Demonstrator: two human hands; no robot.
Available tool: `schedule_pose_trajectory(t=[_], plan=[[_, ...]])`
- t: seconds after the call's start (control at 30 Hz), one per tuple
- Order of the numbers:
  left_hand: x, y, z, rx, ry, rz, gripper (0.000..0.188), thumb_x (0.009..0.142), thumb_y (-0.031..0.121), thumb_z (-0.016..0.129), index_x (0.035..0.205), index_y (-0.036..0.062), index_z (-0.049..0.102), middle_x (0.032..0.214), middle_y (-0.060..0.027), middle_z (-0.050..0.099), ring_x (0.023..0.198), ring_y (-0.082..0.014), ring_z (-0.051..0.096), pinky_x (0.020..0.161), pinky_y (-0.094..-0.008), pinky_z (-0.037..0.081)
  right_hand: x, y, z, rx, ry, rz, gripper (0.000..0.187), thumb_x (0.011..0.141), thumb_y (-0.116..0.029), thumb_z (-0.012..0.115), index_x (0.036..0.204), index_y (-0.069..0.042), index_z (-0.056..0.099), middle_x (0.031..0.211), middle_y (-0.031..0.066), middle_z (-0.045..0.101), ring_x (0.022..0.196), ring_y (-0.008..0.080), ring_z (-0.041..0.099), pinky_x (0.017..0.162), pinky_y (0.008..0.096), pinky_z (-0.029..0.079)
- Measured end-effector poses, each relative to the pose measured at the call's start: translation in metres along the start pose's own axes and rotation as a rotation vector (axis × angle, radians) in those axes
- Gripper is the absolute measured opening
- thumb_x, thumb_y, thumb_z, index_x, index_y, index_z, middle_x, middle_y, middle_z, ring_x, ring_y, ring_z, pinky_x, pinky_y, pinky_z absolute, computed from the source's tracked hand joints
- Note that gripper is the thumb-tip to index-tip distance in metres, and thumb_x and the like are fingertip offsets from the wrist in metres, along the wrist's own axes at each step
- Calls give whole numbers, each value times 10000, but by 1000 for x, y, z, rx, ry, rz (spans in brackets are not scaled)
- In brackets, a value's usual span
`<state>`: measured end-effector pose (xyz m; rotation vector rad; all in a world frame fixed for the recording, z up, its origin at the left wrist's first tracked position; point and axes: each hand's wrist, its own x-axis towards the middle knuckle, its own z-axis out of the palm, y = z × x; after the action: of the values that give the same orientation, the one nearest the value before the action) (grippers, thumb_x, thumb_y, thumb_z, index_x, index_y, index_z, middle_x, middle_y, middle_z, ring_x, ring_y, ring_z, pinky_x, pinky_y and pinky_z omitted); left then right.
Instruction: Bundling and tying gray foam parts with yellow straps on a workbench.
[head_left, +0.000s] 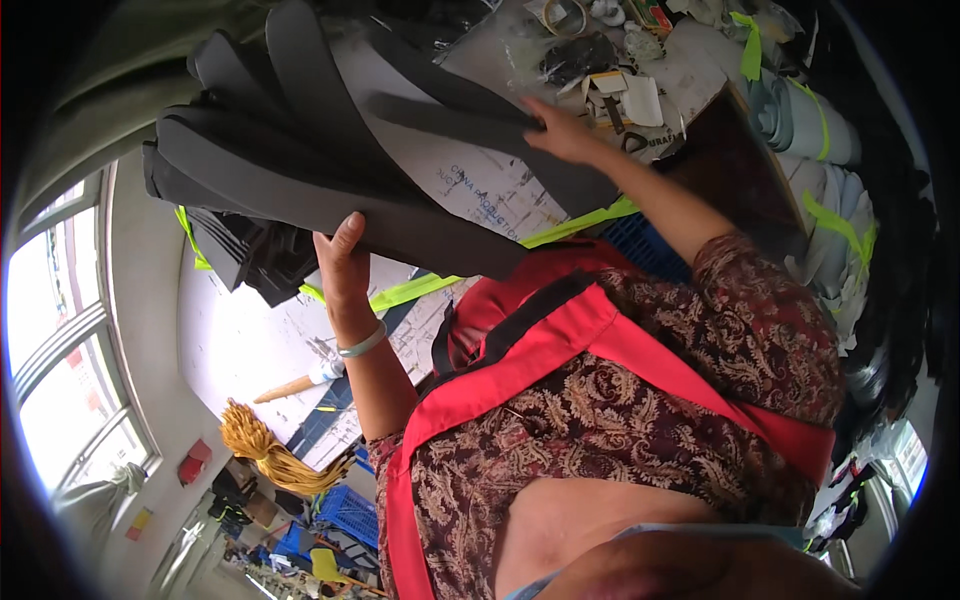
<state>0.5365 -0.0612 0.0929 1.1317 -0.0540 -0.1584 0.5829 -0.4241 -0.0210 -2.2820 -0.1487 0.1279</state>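
Observation:
I hold a fanned stack of long dark grey foam sheets (pixel 300 150) in front of my chest. My left hand (pixel 340 262), with a pale green bangle on the wrist, grips the stack's lower edge, thumb on top. My right hand (pixel 556 130) presses flat on the far end of the top sheets, fingers spread over them. The sheets splay out toward the upper left. I wear a red apron (pixel 520 350) over a patterned shirt.
Beneath the stack lies a work table (pixel 690 80) covered with printed white paper, plastic bags, a tape roll (pixel 565 15) and small clutter. Grey rolls (pixel 800 115) bound with yellow-green tape stand to the right. A yellow-bristled broom (pixel 270 450), blue crates (pixel 350 510) and windows are at the left.

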Motion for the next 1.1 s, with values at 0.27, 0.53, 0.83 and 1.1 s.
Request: schedule_pose_trajectory(t=[0.27, 0.53, 0.83, 1.1], plan=[[-21, 5, -25, 42, 78, 4, 591, 727, 252, 758, 1178, -13, 483, 1073, -84, 566, 1013, -202, 546, 904, -314, 410, 17, 28, 44, -131, -94, 183, 631, 624, -270, 750, 1122, 8, 480, 1022, 175, 550, 985, 304, 528, 857, 353, 436], [-2, 3, -31, 126, -3, -104, 501, 763, 247, 701, 1131, -37, 516, 1029, -101, 596, 952, -194, 575, 863, -301, 433, 88, -36, -16, 446, 396, -344, 463, 815, -196, 669, 1186, -18, 458, 1013, 108, 601, 859, 180, 589, 751, 303, 483], [25, -57, -15, -37, -134, -436, 451, 750, 242, 707, 1074, -32, 554, 914, -91, 628, 802, -170, 612, 763, -286, 495, -42, -115, 105, 562, -89, 99, 517, 825, -160, 601, 1274, 15, 416, 1168, 200, 560, 1083, 268, 545, 917, 343, 430], [-28, -186, -51, 208, 94, -747, 659, 667, 275, 781, 1153, -44, 471, 961, -142, 602, 821, -209, 610, 737, -317, 507, -92, 10, 150, 516, -435, 608, 304, 843, -219, 596, 1061, -8, 609, 828, 103, 656, 670, 202, 640, 547, 312, 533]])
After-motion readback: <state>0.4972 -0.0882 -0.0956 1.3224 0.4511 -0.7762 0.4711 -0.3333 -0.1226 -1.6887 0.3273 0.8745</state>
